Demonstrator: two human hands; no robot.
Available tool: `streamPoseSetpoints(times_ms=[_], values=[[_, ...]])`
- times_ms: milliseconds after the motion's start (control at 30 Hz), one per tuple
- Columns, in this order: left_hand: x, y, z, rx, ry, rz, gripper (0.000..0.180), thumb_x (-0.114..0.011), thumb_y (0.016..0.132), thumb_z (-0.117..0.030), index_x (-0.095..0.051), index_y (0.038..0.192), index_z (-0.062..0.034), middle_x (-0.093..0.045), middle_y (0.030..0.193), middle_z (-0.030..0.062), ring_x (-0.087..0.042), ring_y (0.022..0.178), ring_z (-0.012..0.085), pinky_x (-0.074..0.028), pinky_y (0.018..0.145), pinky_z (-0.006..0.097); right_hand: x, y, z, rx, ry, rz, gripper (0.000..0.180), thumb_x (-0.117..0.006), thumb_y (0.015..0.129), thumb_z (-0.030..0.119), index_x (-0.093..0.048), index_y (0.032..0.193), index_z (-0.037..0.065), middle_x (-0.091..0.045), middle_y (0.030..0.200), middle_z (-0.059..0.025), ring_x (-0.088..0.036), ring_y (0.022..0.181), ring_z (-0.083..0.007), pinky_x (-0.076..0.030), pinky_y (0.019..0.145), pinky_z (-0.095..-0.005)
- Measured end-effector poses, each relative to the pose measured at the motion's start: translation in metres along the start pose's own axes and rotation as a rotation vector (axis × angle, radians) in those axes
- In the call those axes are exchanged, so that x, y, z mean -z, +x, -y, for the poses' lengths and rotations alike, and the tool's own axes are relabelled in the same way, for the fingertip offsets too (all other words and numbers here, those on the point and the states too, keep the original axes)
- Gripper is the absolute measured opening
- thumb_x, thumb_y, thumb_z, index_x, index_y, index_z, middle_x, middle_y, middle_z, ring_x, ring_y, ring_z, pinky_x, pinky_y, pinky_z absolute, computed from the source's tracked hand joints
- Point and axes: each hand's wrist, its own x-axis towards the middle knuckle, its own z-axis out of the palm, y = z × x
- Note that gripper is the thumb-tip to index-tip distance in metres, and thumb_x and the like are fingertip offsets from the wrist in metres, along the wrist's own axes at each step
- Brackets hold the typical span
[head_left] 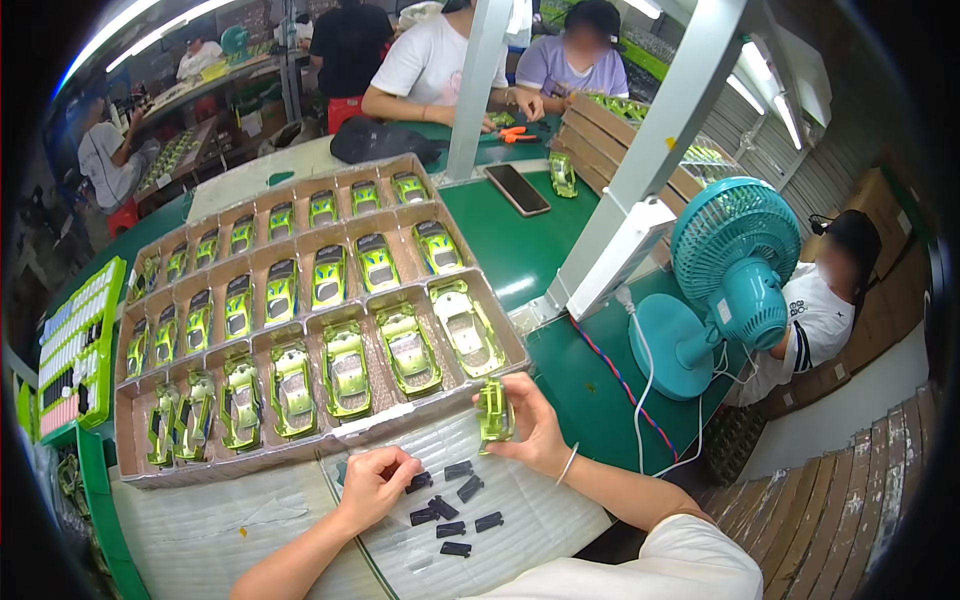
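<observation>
A bright green toy car body shell (pixel 495 412) stands on end in my right hand (pixel 538 425), gripped between thumb and fingers just off the near right corner of a divided cardboard tray (pixel 250 464). My left hand (pixel 376 486) is closed with its fingertips pinched together above the white foam mat (pixel 540 500). Whatever it may hold is hidden. A small black plastic piece (pixel 419 482) is right beside those fingertips. Several more black plastic pieces (pixel 450 529) lie scattered on the mat between my hands. Rows of green toy car shells (pixel 345 365) fill the tray.
A teal fan (pixel 690 340) with white cords stands right, beside a grey metal post (pixel 640 170). A phone (pixel 517 190) and orange-handled pliers (pixel 513 134) lie farther back on the green table. Co-workers sit across; stacked trays (pixel 610 140) stand near them. A green rack (pixel 85 350) is left.
</observation>
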Motion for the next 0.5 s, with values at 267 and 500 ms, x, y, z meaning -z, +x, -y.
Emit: streamPoseSetpoints(times_ms=[267, 500], values=[[0.003, 0.010, 0.001, 0.012, 0.032, 0.010, 0.014, -0.060, 0.079, -0.010, -0.062, 0.069, -0.0005, -0.056, 0.055, 0.0040, -0.048, 0.047, 0.0070, -0.037, 0.043, 0.022, 0.003, 0.011, -0.002, -0.048, -0.067, 0.019, 0.073, -0.071, 0.061, 0.009, -0.026, 0.119, 0.007, -0.043, 0.110, -0.0104, -0.047, 0.108, -0.0227, -0.039, 0.090, -0.0363], [0.007, 0.009, 0.006, 0.133, -0.237, -0.109, 0.024, -0.046, 0.090, -0.015, -0.059, 0.074, -0.0008, -0.049, 0.052, -0.0017, -0.041, 0.048, 0.0031, -0.032, 0.043, 0.019, -0.001, 0.008, -0.005, -0.135, -0.058, 0.052, 0.078, -0.070, 0.059, 0.001, -0.026, 0.123, 0.006, -0.045, 0.106, -0.0097, -0.050, 0.102, -0.0213, -0.038, 0.091, -0.0346]])
